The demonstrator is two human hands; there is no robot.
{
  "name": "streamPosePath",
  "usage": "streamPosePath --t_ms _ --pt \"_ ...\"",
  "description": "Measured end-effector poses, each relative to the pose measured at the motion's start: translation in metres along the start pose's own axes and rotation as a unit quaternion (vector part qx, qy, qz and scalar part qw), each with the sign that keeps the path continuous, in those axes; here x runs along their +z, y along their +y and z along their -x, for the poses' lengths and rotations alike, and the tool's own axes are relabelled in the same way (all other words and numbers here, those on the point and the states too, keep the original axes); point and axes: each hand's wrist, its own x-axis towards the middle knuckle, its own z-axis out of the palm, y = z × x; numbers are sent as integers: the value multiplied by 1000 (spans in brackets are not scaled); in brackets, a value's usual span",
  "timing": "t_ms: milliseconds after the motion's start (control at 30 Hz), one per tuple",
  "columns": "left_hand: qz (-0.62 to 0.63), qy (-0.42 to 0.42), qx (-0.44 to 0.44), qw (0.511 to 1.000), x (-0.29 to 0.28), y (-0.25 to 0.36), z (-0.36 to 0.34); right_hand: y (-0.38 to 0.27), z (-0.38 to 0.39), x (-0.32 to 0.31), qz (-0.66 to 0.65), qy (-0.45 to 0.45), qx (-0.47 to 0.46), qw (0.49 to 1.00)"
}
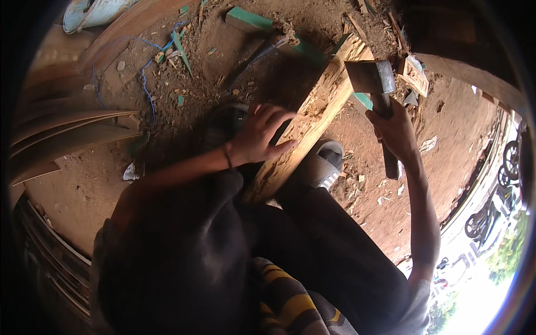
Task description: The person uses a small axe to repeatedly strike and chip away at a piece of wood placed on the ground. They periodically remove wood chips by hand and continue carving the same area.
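Note:
A long wooden beam [312,120] slants between my legs, its upper face rough, pale and chipped. My left hand [261,135] hovers at the beam's left edge with its fingers stretched out and nothing in them; whether the fingertips touch the wood, I cannot tell. To the right of the beam, my right hand [395,129] is closed round the dark handle of a hatchet [369,77]. The hatchet's broad metal head is up over the beam's far end, and its handle points down below my fist. My sandalled foot [328,163] is beside the beam's right side.
Green-painted wood [249,20] lies beyond the beam near a dark bar [258,56]. Blue cord [147,84] and wood chips litter the dirt floor [385,206]. Boards [78,128] are stacked at left. A short wood offcut [414,75] lies behind the hatchet; motorbikes [484,220] stand far right.

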Motion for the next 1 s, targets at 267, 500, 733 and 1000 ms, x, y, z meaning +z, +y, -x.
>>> streamPosePath --t_ms 267,500,733,1000 --pt "3 -75 46 996 1 -6 18 -40 44 -59 -253 120 -259 924" --pt "-57 -41 -18 997 2 -5 15 -18 -12 34 -255 61 -170 950" --pt "-69 -104 -33 992 7 -8 20 45 -5 53 -268 71 0 961" --pt "-56 -118 -51 990 6 -5 13 -17 22 13 -431 205 -144 867"
